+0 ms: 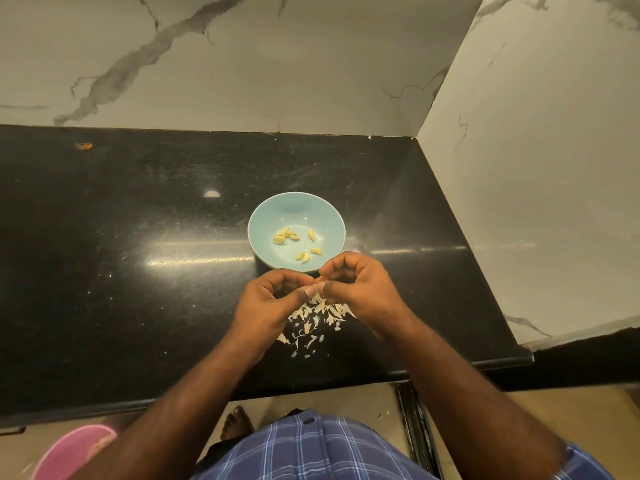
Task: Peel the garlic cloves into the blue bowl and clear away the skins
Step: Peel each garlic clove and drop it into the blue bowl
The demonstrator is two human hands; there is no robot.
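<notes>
Pinching one small garlic clove (pixel 316 288) between them, the left hand (pixel 273 299) and right hand (pixel 360 289) meet fingertip to fingertip just short of the blue bowl (pixel 263 216). The clove's long axis can't be read. The bowl, holding peeled cloves (pixel 286 235), lies directly beyond both hands; the right sits slightly nearer its rim. Loose skins (pixel 313 318) lie on the near side of the bowl, under the hands.
</notes>
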